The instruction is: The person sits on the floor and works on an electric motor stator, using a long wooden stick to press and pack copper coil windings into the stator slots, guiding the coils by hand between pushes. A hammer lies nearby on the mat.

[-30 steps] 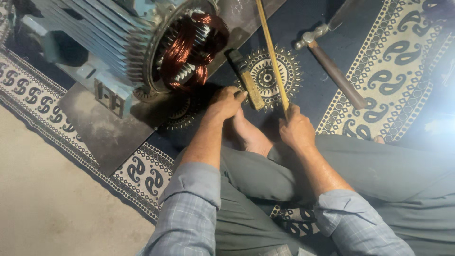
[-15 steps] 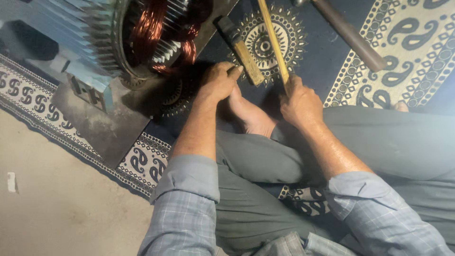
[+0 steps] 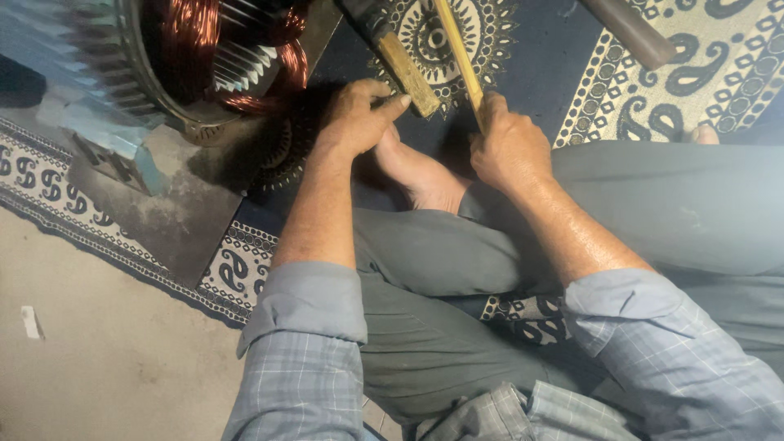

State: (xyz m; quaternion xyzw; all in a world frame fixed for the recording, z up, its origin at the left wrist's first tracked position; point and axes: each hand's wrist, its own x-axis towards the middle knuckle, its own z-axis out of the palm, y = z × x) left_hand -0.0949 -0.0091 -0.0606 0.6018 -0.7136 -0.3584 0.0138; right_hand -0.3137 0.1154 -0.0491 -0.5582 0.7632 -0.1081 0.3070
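On the patterned rug, the right hand had its grip closed round a thin bamboo strip. The left hand pinched a wooden tool handle beside the motor's copper windings, still exposed, the work evidently unfinished.

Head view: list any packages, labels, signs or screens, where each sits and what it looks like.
None of those show in this view.
Small white scrap: on the bare floor at lower left, flat, rectangular; too small to tell whether it is a label.
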